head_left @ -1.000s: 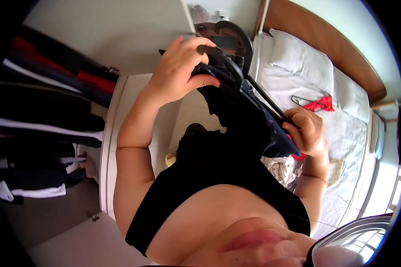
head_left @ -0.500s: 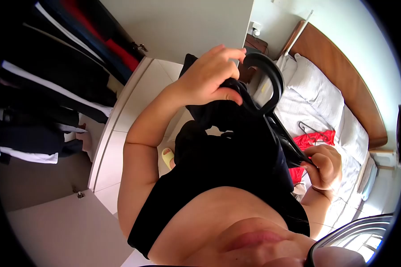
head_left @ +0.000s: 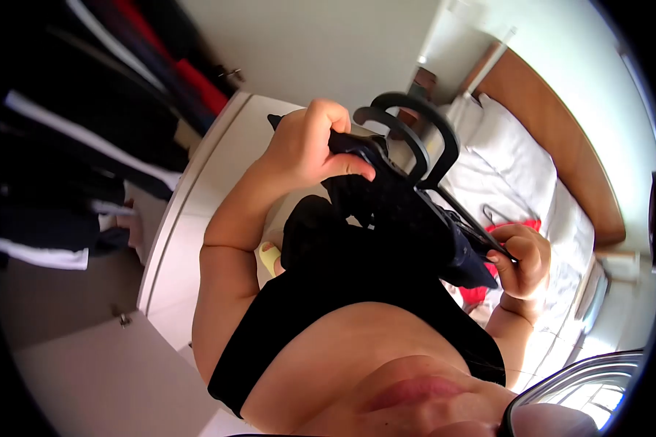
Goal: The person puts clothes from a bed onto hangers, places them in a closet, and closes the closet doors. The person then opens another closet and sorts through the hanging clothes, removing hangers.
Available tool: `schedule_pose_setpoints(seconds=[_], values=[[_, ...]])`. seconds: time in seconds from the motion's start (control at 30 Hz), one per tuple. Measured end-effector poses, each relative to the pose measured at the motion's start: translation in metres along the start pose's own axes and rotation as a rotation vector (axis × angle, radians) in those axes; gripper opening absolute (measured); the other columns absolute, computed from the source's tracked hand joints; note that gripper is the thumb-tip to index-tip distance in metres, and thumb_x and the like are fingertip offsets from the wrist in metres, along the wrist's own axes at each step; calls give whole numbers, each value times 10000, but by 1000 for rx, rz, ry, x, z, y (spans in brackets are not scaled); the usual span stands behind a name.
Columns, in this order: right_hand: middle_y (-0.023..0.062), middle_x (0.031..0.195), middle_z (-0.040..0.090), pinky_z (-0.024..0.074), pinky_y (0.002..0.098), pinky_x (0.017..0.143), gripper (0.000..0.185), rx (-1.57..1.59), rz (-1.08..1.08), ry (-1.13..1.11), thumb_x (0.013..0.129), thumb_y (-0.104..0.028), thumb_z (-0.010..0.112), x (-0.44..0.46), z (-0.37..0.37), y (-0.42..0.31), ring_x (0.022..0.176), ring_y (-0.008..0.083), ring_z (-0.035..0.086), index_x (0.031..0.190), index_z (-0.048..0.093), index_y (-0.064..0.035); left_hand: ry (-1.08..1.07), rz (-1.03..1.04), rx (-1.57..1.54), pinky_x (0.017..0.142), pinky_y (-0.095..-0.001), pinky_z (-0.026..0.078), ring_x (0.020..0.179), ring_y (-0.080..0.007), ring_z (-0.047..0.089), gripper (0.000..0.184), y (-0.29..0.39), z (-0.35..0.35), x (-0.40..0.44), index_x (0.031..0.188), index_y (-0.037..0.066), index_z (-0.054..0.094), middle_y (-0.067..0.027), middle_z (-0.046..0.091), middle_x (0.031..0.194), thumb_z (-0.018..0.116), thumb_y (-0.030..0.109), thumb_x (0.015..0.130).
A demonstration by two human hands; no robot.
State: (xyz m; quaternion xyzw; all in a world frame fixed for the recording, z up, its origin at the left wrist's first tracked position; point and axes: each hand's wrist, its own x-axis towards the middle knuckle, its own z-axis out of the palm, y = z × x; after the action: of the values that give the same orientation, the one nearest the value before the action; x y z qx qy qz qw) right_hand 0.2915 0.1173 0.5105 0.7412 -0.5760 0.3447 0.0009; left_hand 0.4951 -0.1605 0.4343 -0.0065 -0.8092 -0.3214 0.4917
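Observation:
My left hand (head_left: 302, 146) is closed around one end of a dark garment (head_left: 408, 207), thumb on the near side and fingers over the top. Two black hooks rise side by side from it, belonging to black clothes hangers (head_left: 444, 135). On the other end, my right hand (head_left: 521, 262) pinches the tip of a thin black hanger arm, with dark cloth hanging beside it. The cloth blends into my black top, so its lower edge is hard to make out.
To the left, an open wardrobe (head_left: 135, 306) holds hanging dark, white and red clothes. A bed with pale bedding (head_left: 517, 160) and a wooden headboard (head_left: 561, 124) stands ahead right. A red garment (head_left: 474, 294) and another black hanger (head_left: 497, 214) lie on it.
The hangers have turned and tilted, so two hooks now show apart where one showed before. My left hand has moved slightly left and down with the cloth; my right hand keeps its pinch.

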Motion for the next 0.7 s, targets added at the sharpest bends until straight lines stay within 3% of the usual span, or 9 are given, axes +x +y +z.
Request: schedule_pose_setpoints(seconds=[0.13,0.17,0.3,0.33,0.4,0.47,0.57,0.63,0.7], values=[[155,771,640,455,340,488,284,186,-210,-159,781,-123,716,55,13,24,559,286,587,832,446,-49,-156,102,589,453,-303,356,456,-211,477,520,47,-66,0,750,105,534,-3,507,593,806,510,571],[178,788,643,457,340,487,283,255,-267,-187,795,-145,710,72,19,29,557,300,584,822,445,-49,-79,80,714,447,-290,337,462,-196,476,507,58,-76,-7,689,128,554,17,496,579,775,564,556],[274,925,618,481,385,710,574,964,-380,-440,672,-365,817,131,66,36,767,313,618,929,535,65,45,-52,988,445,-296,318,465,-201,470,505,112,-120,-30,649,155,539,11,464,559,762,594,541],[271,975,603,449,388,728,658,990,-212,-373,656,-377,823,126,81,38,774,312,590,1024,555,99,58,-62,1014,438,-304,315,460,-208,462,517,122,-129,-34,647,149,532,6,447,553,775,589,523],[236,904,604,404,382,678,707,1081,-716,-981,599,-377,811,214,117,41,704,306,542,1041,564,116,129,-67,1074,426,-310,310,447,-214,450,549,134,-150,-38,633,135,522,-3,431,541,788,593,488],[191,793,600,364,364,646,637,1589,-800,-847,500,-285,777,241,186,-4,605,292,491,938,585,136,196,-149,1126,414,-318,300,432,-218,437,583,157,-187,-47,604,123,501,-10,413,525,805,594,442],[184,794,625,410,345,703,573,1861,-229,-931,414,-199,757,256,205,-53,638,273,540,829,596,162,294,-188,1274,401,-328,294,424,-245,424,623,186,-236,-50,557,95,464,-42,385,509,824,588,433],[194,843,651,459,336,756,612,1726,91,-1244,387,-211,755,287,194,-63,695,271,597,830,594,179,376,-225,1374,400,-327,298,428,-261,408,639,201,-246,-54,546,74,456,-65,379,509,842,572,446],[205,902,658,487,315,769,685,1918,29,-1041,371,-213,766,310,200,-129,760,267,628,884,585,203,478,-239,1405,417,-310,327,438,-245,427,613,223,-279,-60,571,56,487,-76,422,523,882,511,460]])
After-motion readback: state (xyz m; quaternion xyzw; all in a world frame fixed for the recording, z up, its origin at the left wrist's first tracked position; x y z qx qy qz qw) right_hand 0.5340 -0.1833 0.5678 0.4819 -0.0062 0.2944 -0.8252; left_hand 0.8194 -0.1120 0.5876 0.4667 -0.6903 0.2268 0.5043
